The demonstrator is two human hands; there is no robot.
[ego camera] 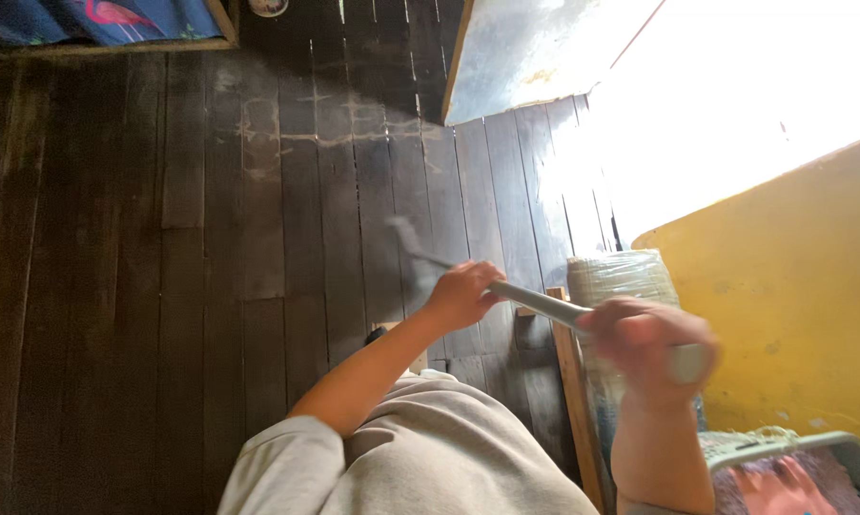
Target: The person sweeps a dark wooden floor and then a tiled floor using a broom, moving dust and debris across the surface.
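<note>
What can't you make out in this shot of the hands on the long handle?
Head view:
- Far end of the grey handle: motion-blurred, its head unreadable.
- Right hand: blurred, finger positions unclear.
- Basket: cut off by the frame's edge.
- Doorway: overexposed, nothing beyond visible.

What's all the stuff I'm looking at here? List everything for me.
Long handle: one, grey, gripped by both hands, its blurred far end over the floor.
Plank floor: one, dark wood, with pale chalky marks near the top.
Yellow wall: one, at right.
Wrapped roll: one, clear film over grey, beside the wall.
Wooden slat: one, brown, left of the roll.
Basket: one, grey-green, bottom right.
Patterned cloth: one, blue with pink, top left.
Sweatshirt: one, light grey, worn by the person.
Left hand: on the handle, lower down.
Right hand: on the handle's upper end.
</note>
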